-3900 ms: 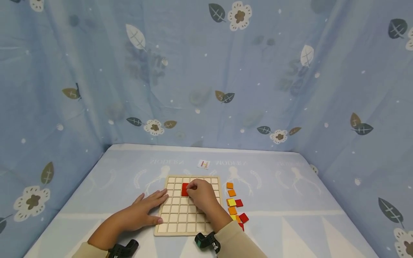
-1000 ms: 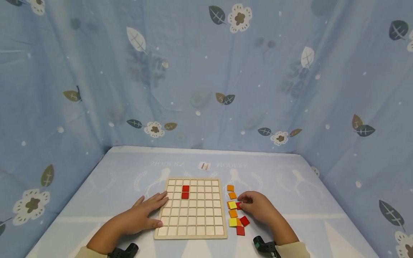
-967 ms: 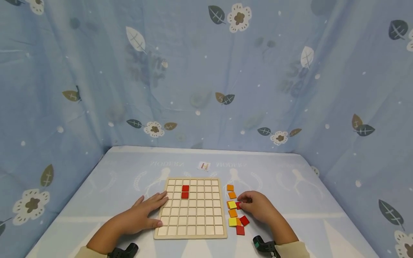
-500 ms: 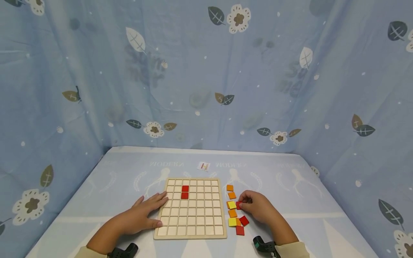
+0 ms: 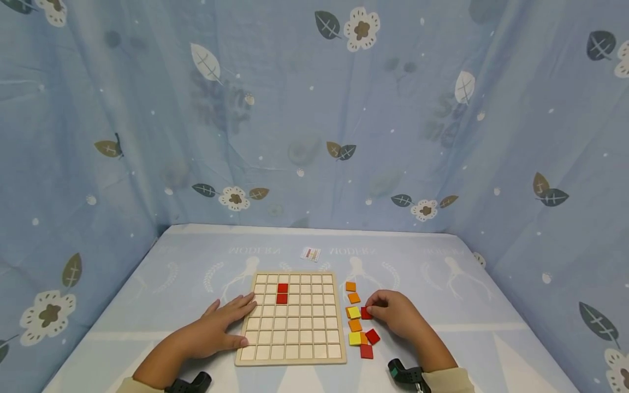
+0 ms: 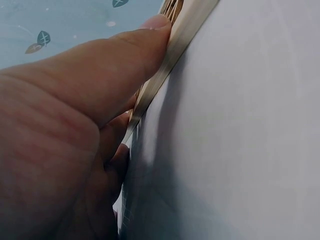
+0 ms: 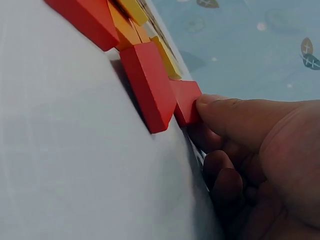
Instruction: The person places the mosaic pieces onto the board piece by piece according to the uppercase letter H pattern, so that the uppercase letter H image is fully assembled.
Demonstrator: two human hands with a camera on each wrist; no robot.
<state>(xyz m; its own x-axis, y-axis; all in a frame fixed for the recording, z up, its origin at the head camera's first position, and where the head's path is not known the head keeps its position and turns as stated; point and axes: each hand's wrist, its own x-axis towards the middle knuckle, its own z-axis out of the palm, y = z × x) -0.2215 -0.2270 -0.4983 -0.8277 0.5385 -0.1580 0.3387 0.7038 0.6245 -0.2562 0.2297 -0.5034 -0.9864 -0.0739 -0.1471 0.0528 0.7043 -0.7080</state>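
Observation:
On the table lies a square wooden grid board (image 5: 290,361). Two red tiles (image 5: 282,298) sit in its cells, one directly above the other, toward the back. My left hand (image 5: 216,330) rests with spread fingers on the board's left edge; in the left wrist view the thumb (image 6: 135,47) touches the rim. To the board's right, my right hand (image 5: 395,314) pinches a red tile (image 5: 366,313) between thumb and fingers, beside a yellow tile (image 5: 354,313). In the right wrist view the thumb presses on this red tile (image 7: 186,100), behind another red tile (image 7: 149,87).
Loose orange tiles (image 5: 350,286), a second yellow tile (image 5: 355,339) and more red tiles (image 5: 372,336) form a column right of the board, some overlapping. A small printed card (image 5: 310,254) lies behind the board. Patterned blue cloth (image 5: 304,120) surrounds the table.
My right hand has left the board, uncovering both red tiles there, and gone right to the loose tiles. Lately the pinched red tile has shifted slightly right. The left hand stays put.

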